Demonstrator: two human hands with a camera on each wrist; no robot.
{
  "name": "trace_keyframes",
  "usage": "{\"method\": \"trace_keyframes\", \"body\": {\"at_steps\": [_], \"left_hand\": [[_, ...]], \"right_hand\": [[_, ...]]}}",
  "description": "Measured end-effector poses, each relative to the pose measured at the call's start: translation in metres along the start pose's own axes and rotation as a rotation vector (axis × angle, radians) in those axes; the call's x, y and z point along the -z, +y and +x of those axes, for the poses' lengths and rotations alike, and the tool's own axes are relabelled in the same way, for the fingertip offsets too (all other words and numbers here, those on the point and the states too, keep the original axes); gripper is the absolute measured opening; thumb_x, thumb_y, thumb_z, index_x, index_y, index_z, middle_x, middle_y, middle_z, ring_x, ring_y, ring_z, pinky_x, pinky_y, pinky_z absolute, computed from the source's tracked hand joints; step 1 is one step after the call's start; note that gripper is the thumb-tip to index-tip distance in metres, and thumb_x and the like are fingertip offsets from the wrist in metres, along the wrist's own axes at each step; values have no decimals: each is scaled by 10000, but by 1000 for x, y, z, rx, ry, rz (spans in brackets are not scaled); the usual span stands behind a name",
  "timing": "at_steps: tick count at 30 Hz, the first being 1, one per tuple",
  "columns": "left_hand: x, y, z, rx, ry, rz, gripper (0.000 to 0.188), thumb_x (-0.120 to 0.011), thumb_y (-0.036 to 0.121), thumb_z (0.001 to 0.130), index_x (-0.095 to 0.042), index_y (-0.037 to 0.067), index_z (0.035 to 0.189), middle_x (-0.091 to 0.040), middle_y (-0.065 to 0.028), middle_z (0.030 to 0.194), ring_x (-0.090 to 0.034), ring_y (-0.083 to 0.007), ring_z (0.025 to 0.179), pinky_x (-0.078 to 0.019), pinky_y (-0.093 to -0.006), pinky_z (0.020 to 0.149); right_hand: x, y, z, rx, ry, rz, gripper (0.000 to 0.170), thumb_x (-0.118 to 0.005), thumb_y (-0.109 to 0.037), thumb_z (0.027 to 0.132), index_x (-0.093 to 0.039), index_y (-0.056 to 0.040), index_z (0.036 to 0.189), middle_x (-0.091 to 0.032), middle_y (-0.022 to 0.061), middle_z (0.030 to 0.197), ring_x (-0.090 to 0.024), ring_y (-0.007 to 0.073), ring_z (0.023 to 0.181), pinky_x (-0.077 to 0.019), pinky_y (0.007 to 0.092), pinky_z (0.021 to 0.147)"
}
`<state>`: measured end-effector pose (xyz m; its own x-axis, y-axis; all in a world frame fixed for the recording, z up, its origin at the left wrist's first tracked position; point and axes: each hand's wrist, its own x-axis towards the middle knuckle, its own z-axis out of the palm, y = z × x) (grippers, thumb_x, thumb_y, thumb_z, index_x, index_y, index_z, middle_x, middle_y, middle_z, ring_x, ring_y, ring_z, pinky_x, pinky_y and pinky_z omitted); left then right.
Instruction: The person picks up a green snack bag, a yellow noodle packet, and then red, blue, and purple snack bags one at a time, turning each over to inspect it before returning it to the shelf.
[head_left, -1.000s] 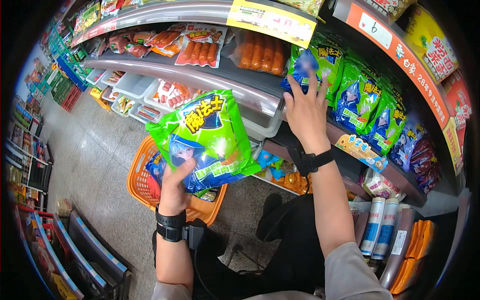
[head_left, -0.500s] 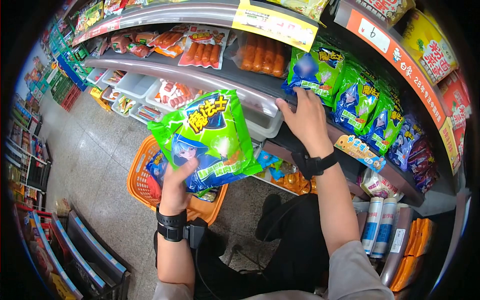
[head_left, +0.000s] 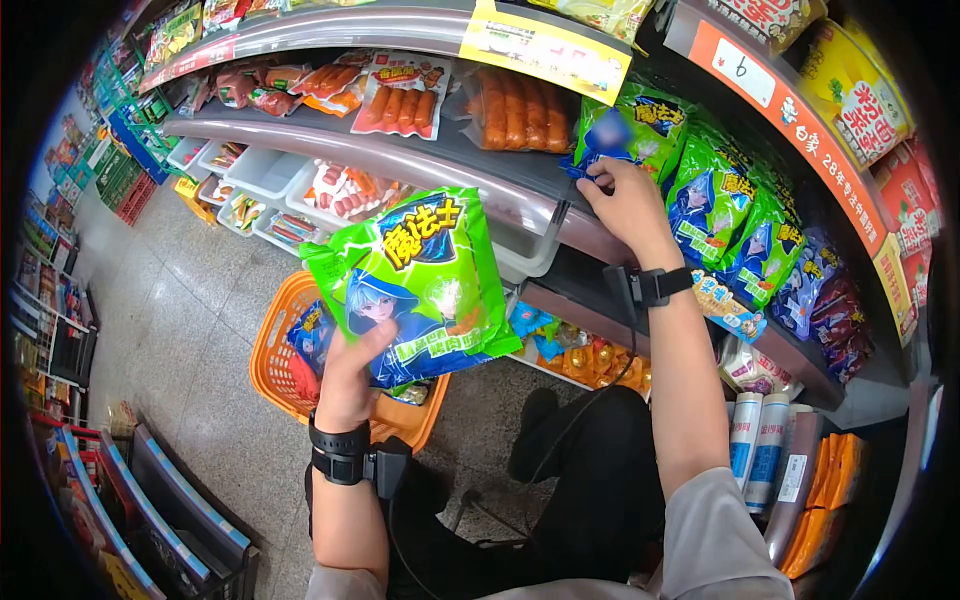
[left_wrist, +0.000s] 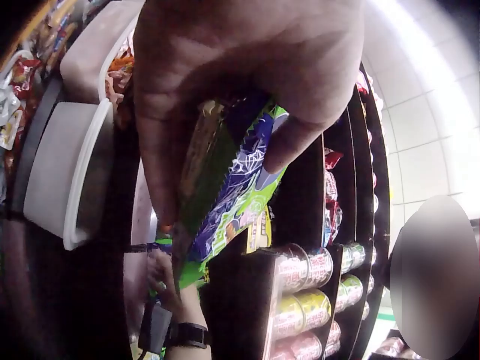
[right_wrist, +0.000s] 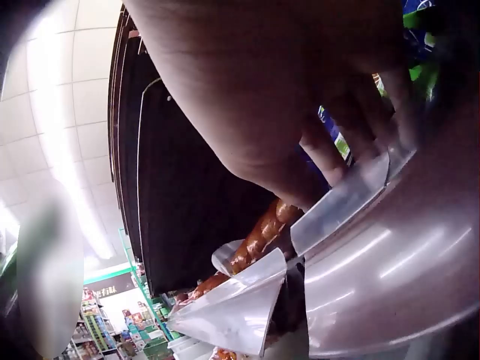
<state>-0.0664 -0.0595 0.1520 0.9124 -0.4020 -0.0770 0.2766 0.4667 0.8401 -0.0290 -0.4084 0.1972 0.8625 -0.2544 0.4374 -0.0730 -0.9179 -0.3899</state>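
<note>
My left hand [head_left: 350,375] grips a green and blue snack bag [head_left: 425,295] by its lower left part, thumb across the front. The left wrist view shows that bag [left_wrist: 236,187] edge-on between the thumb and fingers of the left hand [left_wrist: 247,60]. At the shelf edge, my right hand [head_left: 630,205] has loosely bent fingers beside the lower edge of a similar bag [head_left: 650,125]. In the right wrist view the right hand's [right_wrist: 277,90] fingertips are by the clear shelf lip [right_wrist: 345,199]; whether they touch the bag behind is hidden.
An orange basket [head_left: 265,365] holding packages stands on the floor below the left hand. Sausage packs [head_left: 405,95] lie left of the right hand, with more green bags [head_left: 710,195] on its right. White bins [head_left: 270,170] hang under the shelf.
My right hand has drawn down from the front of the shelf bag to its lower edge, and its spread fingers have bent. The left hand keeps its bag nearly still.
</note>
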Motion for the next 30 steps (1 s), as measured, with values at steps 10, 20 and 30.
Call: {"method": "trace_keyframes", "body": {"at_steps": [10,20,30], "left_hand": [[-5,-3,0,21,-82,54,513,-658,183,847,-466,-5,1284,-572,-87,1223,-543,-193,1108,-404,-331,969],[-17,-28,13,-58,-132,196,458,-652,124,892,-467,23,1299,-569,-56,1218,-526,-116,1084,-426,-292,934],[-47,-33,29,-143,-131,268,660,-614,-145,802,-328,-6,1380,-508,-113,1261,-543,-209,1136,-505,-352,919]], "right_hand": [[7,-16,-20,81,67,-41,154,-663,-169,797,-665,-16,775,-641,159,840,-619,332,788,-493,421,726],[6,-83,-81,109,-482,919,461,-684,-214,858,-511,9,1224,-644,99,1085,-616,152,974,-497,309,828],[2,-66,-84,-91,-266,1128,402,-664,-69,856,-482,8,1207,-624,93,1104,-595,115,1014,-490,277,842]]}}
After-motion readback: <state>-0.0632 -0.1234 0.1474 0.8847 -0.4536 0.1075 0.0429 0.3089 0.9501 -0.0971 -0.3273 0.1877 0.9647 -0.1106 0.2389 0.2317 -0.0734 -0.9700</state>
